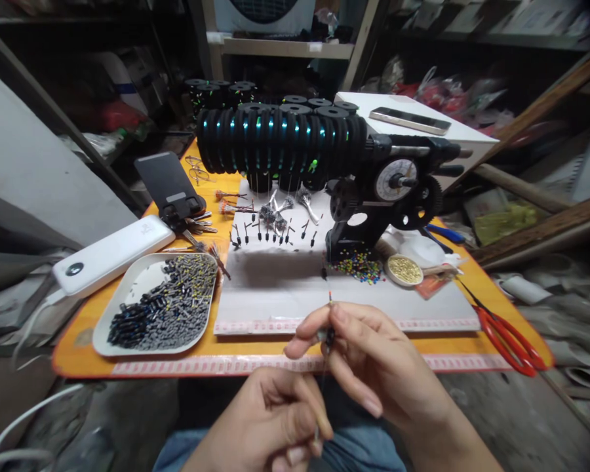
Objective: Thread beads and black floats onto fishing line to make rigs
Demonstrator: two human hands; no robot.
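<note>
My right hand (373, 354) pinches a thin, orange-tipped piece (330, 298) between thumb and index finger, its tip pointing up. A small dark part (330, 337) shows just below the fingertips. Lower and to the left, my left hand (280, 416) is closed, thumb against fingers, on a thin line (324, 377) that runs down from the right hand. Both hands are in front of the table's near edge, over my lap. Beyond them stands a black winding machine (388, 210) carrying a row of black spools (280, 141), with fine lines hanging from it.
A white tray (98, 331) of small grey and black parts is at left, beside a white power bank (113, 252). Colourful beads (358, 267), a dish of gold bits (404, 270) and red-handled scissors (509, 341) lie at right. Small black pieces (267, 236) stand on the white board (265, 301).
</note>
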